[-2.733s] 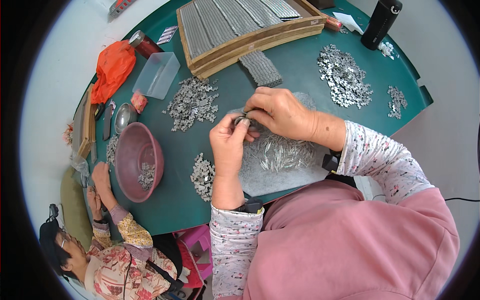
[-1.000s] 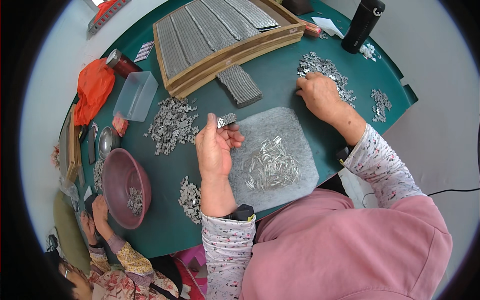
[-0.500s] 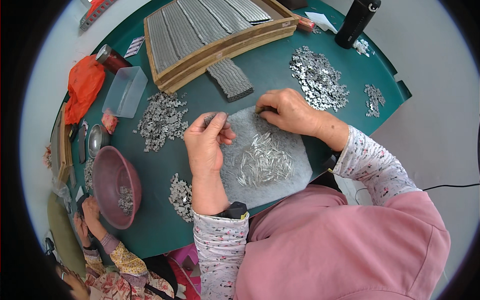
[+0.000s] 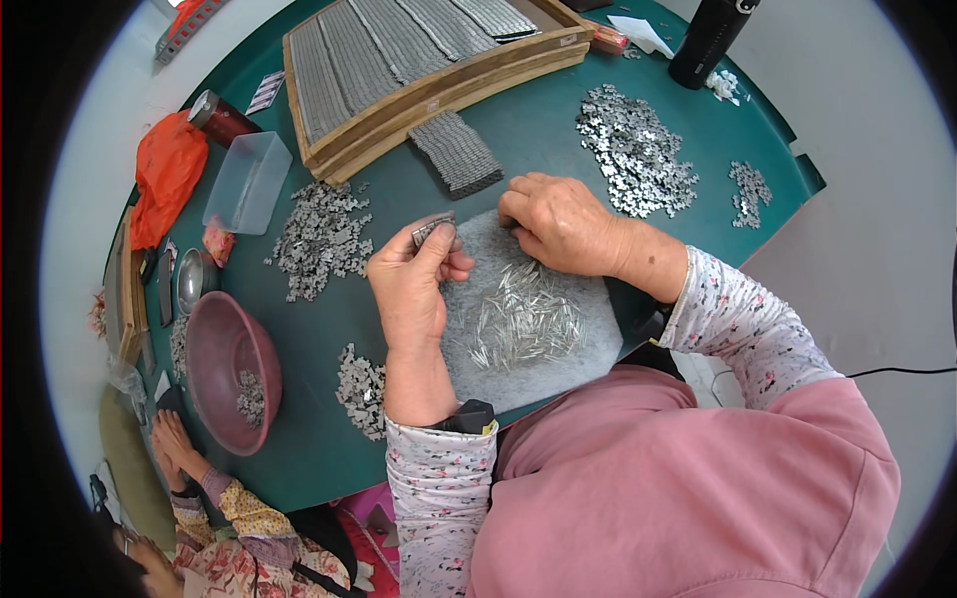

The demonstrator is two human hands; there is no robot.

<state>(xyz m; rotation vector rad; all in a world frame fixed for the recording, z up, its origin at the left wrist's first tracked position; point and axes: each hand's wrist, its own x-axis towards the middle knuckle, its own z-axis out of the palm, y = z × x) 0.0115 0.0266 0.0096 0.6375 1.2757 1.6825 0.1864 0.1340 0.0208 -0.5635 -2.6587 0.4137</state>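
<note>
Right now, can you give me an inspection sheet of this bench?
Surface: dark green table, partly covered by a grey felt pad.
Job's things: small stack of flat grey metal pieces pinched in the left hand; thin silver pins lie on the pad; right hand rests at the pad's far edge.
Clutter: loose metal-piece piles, wooden tray of stacked rows, clear plastic tub, maroon bowl, orange cloth, black bottle.
Grippers: nothing seen.
Cables: black cable at right.
Surroundings: another person's hand at lower left.
</note>
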